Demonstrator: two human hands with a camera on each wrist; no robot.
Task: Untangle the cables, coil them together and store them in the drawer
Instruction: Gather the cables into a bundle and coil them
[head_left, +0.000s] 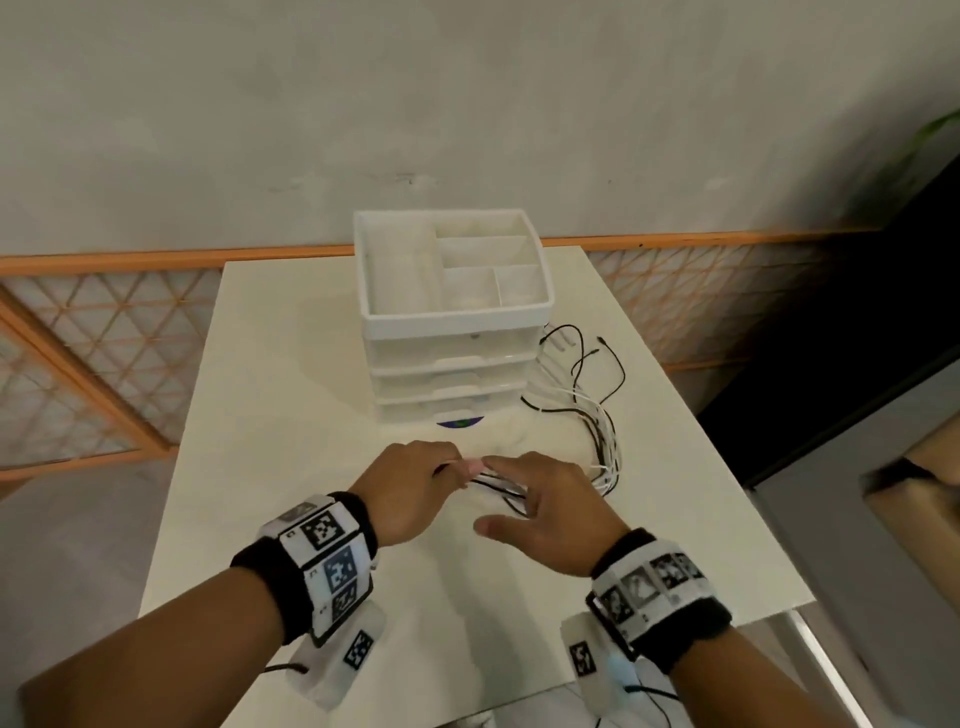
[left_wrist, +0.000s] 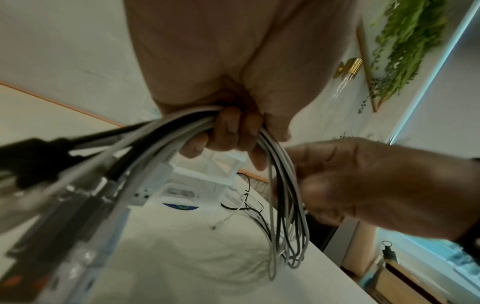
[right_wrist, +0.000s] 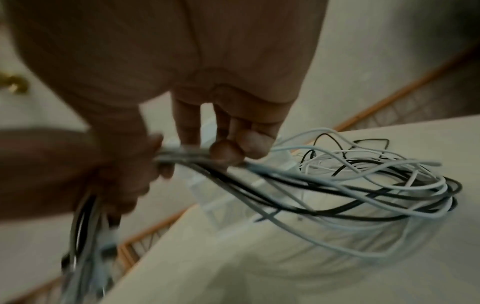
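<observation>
Head view: I see both hands over the white table (head_left: 311, 519), in front of the drawer unit (head_left: 452, 358); its 3 drawers all look closed to me.
Left hand (head_left: 410, 493): fingers curled tight round the gathered cables (left_wrist: 283, 205), plug ends bunched on its outer side.
Right hand (head_left: 545, 514): in the right wrist view its fingertips (right_wrist: 228, 154) pinch the same strands just beside the left hand.
Cables: black and white; loops trail right across the table, loose ends lying beside the unit.
Done, I judge: strands gathered into 1 bundle.
Left: finish coiling; open a drawer; store the coil.
</observation>
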